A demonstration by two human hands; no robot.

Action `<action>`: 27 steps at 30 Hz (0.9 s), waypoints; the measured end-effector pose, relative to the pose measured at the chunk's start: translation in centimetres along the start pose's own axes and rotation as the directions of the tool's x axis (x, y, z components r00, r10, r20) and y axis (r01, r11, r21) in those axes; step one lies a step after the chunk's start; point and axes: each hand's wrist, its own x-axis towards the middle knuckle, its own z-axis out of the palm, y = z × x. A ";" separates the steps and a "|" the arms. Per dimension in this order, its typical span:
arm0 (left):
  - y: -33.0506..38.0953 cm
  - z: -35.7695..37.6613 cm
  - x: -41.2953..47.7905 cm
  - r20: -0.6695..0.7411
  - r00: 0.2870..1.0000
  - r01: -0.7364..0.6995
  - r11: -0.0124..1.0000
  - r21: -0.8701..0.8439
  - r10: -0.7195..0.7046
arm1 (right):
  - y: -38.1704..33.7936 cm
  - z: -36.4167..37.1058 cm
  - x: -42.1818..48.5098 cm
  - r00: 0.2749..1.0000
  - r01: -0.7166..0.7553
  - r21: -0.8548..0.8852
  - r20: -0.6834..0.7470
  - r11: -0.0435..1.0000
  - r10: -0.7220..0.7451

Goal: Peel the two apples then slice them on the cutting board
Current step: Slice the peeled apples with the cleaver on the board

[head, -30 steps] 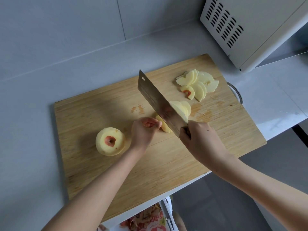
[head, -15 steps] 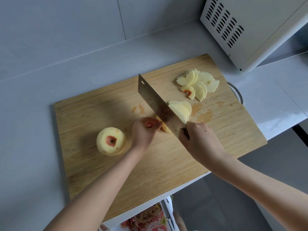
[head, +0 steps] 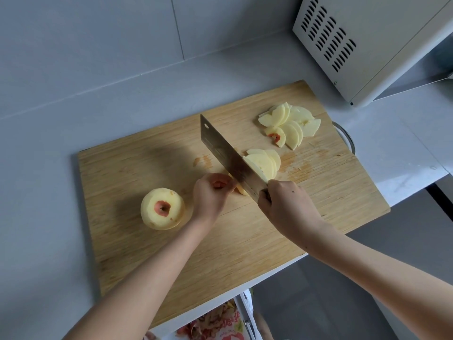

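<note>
Far L, at 9 o'clock on the cutting board point(head: 147, 253), sits the 2nd apple point(head: 162, 208): peeled, whole, stem-end up w/ a red ring of skin left round the dimple. It's round, wet and slick, so I'd guess it rolls. Best to halve it first, then lay it flat side down.

Just R of it is my left hand point(head: 210, 195), fingers curled and pinching what's left of the 1st apple point(head: 241, 190). Only a small yellow end-piece shows between knuckles and blade. The flesh is firm but brittle and the stub is short, so there's little to grip. I reckon I should hold it from the top w/ tips tucked back.

The cleaver point(head: 225, 153) runs mid-board, tip toward 11 o'clock, flat against the stub. It looks broad and heavy, so its weight should do most of the cut. Fresh slices point(head: 263, 164) lean on its R face; they're thin, snap easily and may stick to the steel.

My right hand point(head: 286, 204) is clamped round the handle, at 5 o'clock from the blade. The hands are close but not touching.

At 1 o'clock on the board lies a fanned slice pile point(head: 290, 126). Beyond the corner is a white vented appliance point(head: 367, 45) on the table point(head: 36, 192).
</note>
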 end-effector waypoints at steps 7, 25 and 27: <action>0.1 -0.1 -0.1 -0.017 1.000 -0.005 1.000 0.029 0.006 | -0.4 1.9 1.2 1.000 -0.028 0.048 0.004 0.998 0.028; 1.5 -0.3 -0.1 -0.035 0.986 0.167 0.954 0.249 -0.163 | 1.4 -2.9 -1.3 0.961 0.105 0.085 -0.265 0.991 -0.080; 1.8 -0.6 -0.1 -0.041 0.984 0.179 0.944 0.278 -0.174 | 2.2 -3.4 -1.5 0.964 0.091 0.096 -0.257 0.991 -0.063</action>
